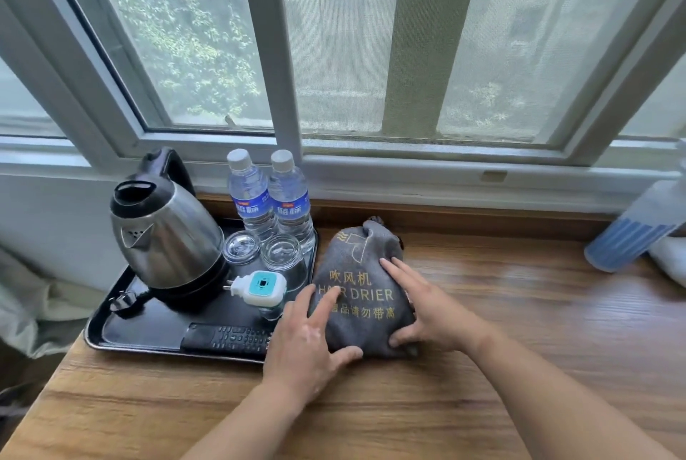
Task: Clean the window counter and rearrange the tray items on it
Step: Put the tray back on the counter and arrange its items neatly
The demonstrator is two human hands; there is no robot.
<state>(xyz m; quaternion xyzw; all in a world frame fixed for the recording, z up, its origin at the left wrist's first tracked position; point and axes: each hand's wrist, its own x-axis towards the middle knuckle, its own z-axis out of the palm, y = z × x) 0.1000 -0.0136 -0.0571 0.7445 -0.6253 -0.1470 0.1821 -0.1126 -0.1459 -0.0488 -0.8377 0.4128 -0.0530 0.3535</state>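
Where the person stands: facing a window (208, 51), looking down at both bare forearms stretched over a ledge.
Counter (519, 311): a wood-grain ledge running under the window frame.
Tray (111, 326): black and rectangular, at the counter's left end.
Kettle (167, 233): steel with a black lid and handle, upright on the tray's far left.
Bag (356, 274): a grey drawstring pouch printed HAIR DRIER, lying flat on the counter with its left side touching the tray's right edge.
Spray bottle (638, 225): blurred at the far right, with a white cloth (672, 259) beside it.
Left hand (300, 344): fingers spread apart and fairly straight on the bag's left side, thumb at its near edge; pressing, not clenched.
Right hand (430, 314): fingers straight across the bag's top, thumb at the near right corner.
Water bottles (248, 196): two, capped, at the tray's back.
Remote (226, 339): black, along the tray's near edge, just beside the left wrist.
Glasses (241, 248): two, upside down, in front of the bottles.
Plug-in device (260, 287): white and teal, lying between the glasses and the remote.
Risk: pushing the bag leftward would likely shove the tray and rattle the glasses; lifting it with flat, unclenched hands could let it slip.
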